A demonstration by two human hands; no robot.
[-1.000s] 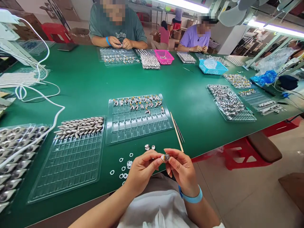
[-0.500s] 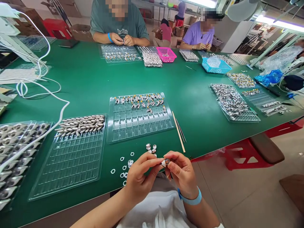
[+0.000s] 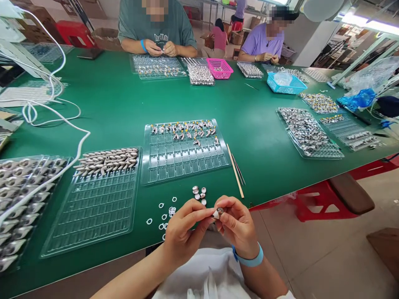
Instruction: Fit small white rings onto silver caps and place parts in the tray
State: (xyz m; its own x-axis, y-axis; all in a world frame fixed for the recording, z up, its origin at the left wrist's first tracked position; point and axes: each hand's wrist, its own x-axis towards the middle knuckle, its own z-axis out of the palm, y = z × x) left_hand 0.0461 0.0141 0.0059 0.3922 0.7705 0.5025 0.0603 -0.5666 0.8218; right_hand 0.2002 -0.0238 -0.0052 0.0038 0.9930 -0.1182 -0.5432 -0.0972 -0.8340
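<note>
Between my two hands is a small white and dark part [image 3: 217, 213], perhaps an earbud shell; its exact kind is hard to make out. My left hand [image 3: 188, 228] pinches its white end between thumb and fingers. With thumb and forefinger, my right hand [image 3: 238, 226] grips the round dark end; a blue band circles that wrist. Just beyond my fingers lie several small round white caps [image 3: 199, 192]. Left of them are several thin white rings [image 3: 172, 211]. A clear tray [image 3: 183, 162] behind them bears small parts with orange bits in its far rows.
A wooden stick [image 3: 235, 171] and tweezers [image 3: 238, 169] lie right of the clear tray. Trays of grey shells [image 3: 107, 161] stand to the left, crossed in part by a white cable [image 3: 81, 145]. Across the green table [image 3: 246, 124], two people handle small parts near a pink basket [image 3: 219, 69] and a blue basket [image 3: 286, 84].
The view has shifted slightly. Both my hands stay on the same small part, which appears turned a little. Across the table, the person in purple has moved their hands slightly.
</note>
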